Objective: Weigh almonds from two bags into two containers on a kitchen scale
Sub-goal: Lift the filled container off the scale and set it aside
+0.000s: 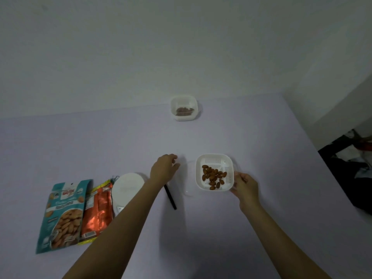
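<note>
Nearest the front edge of the table (261, 127), toward its left side, two almond bags lie flat side by side. The teal bag (62, 216) shows a printed picture of almonds on its lower half; the orange bag (98, 210) touches its right edge and has a shiny, creased foil face. Just beyond and right of the orange bag sits the white kitchen scale (125, 191), round-topped, partly covered by the left forearm. A thin black stick (170, 197) lies on the table right of that forearm.

Farther in, near the table's middle, the left hand (164, 171) rests with fingers curled over the edge of a clear lid or tray (186, 178) that is hard to make out against the pale surface; whether the fingers actually pinch it cannot be told. Right of it stands a white square container with a slotted basket insert (214, 172), holding a loose heap of brown almonds (214, 176) gathered toward its centre and near side. The right hand (246, 185) grips this container at its near right corner, thumb on the rim.

At the far edge of the table, against the wall, a second white square container (183, 107) stands alone, well apart from the rest, with a small dark layer of almonds (184, 111) at its bottom.
</note>
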